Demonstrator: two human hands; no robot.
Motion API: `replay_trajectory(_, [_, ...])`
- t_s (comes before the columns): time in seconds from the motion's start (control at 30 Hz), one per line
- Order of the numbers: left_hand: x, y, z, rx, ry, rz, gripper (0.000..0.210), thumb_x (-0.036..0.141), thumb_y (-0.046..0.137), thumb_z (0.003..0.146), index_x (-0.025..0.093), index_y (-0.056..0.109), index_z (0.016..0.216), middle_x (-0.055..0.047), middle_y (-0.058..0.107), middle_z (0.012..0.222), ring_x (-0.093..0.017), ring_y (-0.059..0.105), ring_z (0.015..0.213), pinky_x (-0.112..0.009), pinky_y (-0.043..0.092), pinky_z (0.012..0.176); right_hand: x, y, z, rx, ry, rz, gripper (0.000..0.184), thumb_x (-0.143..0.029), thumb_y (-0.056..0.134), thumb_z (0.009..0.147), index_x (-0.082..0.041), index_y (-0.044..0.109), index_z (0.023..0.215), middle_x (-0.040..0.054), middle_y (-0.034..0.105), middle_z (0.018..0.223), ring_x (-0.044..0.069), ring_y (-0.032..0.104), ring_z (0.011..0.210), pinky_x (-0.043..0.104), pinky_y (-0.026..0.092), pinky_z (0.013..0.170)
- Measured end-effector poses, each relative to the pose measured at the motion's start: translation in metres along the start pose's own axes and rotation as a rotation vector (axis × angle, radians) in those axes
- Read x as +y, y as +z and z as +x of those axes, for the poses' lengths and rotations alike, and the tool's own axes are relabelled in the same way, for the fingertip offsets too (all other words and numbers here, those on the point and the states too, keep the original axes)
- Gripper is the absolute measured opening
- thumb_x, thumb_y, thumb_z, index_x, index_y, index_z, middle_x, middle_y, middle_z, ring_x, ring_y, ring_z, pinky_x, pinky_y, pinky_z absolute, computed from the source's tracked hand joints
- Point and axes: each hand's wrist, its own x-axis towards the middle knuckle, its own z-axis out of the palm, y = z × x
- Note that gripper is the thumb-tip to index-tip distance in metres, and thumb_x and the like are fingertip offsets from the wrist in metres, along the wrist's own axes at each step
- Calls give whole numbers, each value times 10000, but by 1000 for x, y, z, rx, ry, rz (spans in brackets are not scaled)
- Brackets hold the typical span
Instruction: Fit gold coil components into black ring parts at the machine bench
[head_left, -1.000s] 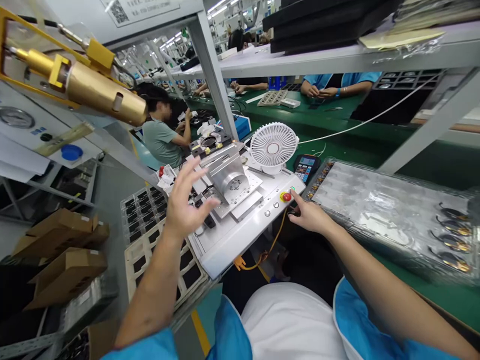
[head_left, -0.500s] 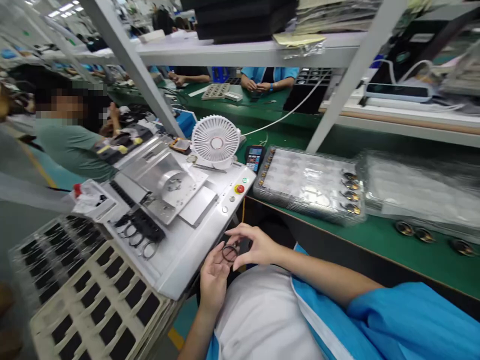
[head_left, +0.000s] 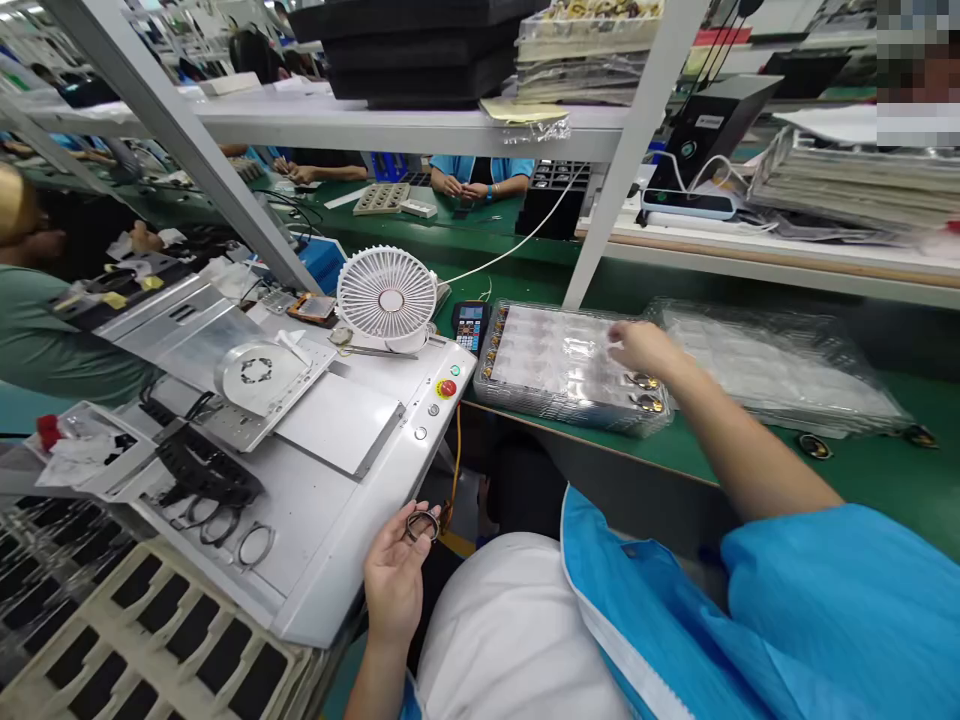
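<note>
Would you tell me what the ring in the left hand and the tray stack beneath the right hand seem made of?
The ring looks like dark, glossy metal: its thin rim catches light, though plastic is possible. The tray stack seems clear, shiny plastic: its layered edges are translucent, with bright glints.

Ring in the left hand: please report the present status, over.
Left hand holds dark ring. Right hand at right end of clear tray; contact and grip unclear. White fan stands apart, seemingly not in the way.
</note>
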Motion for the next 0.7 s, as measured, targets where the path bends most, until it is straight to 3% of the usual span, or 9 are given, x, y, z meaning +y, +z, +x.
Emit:
replay_trajectory(0.13, [0, 1, 0, -26, 12, -5, 415, 311, 941, 672, 220, 795, 1050, -94, 801, 1055, -268, 760, 1069, -411, 593, 1003, 38, -34, 9, -3, 73, -46, 390, -393, 832, 756, -246, 504, 604, 8, 567, 564, 189, 656, 655, 349, 571, 737])
replay_trajectory(0.27, [0, 2, 1, -50, 19, -17, 416, 296, 945, 659, 225, 793, 1039, -93, 801, 1053, -292, 756, 1081, -441, 588, 1006, 42, -38, 6, -31, 148, -67, 278, -348, 879, 633, -272, 618, 687, 42, 619, 629, 300, 703, 767, 494, 597, 821])
replay_trajectory(0.37, [1, -2, 0, -61, 3, -8, 413, 284, 938, 668, 219, 787, 1047, -95, 797, 1052, -291, 758, 1071, -445, 580, 1011, 30, -29, 2, -11, 150, 91, 258, -346, 861, 668, -285, 652, 806, 32, 626, 662, 304, 703, 811, 489, 605, 837])
replay_trajectory(0.43, [4, -2, -1, -79, -12, 18, 418, 276, 930, 681, 211, 780, 1065, -102, 794, 1050, -284, 760, 1053, -432, 584, 995, 8, -6, -7, -11, 123, 225, 268, -336, 821, 727, -281, 663, 936, 20, 638, 704, 257, 689, 767, 419, 614, 765])
replay_trajectory(0.5, [8, 4, -3, -140, -18, 47, 448, 259, 926, 684, 208, 772, 1101, -125, 779, 1117, -284, 759, 1042, -415, 597, 957, -27, 34, -24, -80, 93, 315, 370, -330, 770, 772, -268, 662, 1121, 20, 663, 806, 202, 671, 678, 355, 605, 636])
replay_trajectory(0.57, [13, 15, -4, -249, -18, 65, 521, 239, 941, 653, 220, 764, 1142, -163, 704, 1320, -290, 761, 1025, -405, 611, 907, -74, 83, -48, -239, 58, 436, 512, -340, 709, 821, -258, 610, 1317, 30, 665, 950, 157, 660, 600, 320, 586, 537])
replay_trajectory(0.6, [15, 20, -5, -308, -16, 70, 572, 233, 952, 631, 231, 757, 1169, -178, 624, 1443, -293, 762, 1018, -405, 616, 887, -100, 106, -61, -386, 58, 602, 557, -339, 670, 856, -254, 563, 1396, 39, 645, 1017, 148, 670, 608, 329, 599, 548])
replay_trajectory(0.63, [18, 25, -5, -358, -13, 72, 630, 232, 964, 609, 246, 748, 1200, -185, 530, 1542, -297, 762, 1014, -407, 619, 872, -125, 127, -73, -517, 54, 753, 576, -345, 650, 874, -248, 538, 1431, 37, 630, 1022, 148, 681, 626, 339, 614, 577])
replay_trajectory(0.7, [23, 30, -5, -406, -1, 72, 747, 238, 982, 575, 273, 716, 1273, -182, 434, 1616, -310, 761, 1021, -418, 618, 866, -169, 158, -93, -621, 21, 917, 515, -333, 627, 901, -225, 581, 1403, 40, 625, 1004, 148, 683, 683, 332, 615, 629])
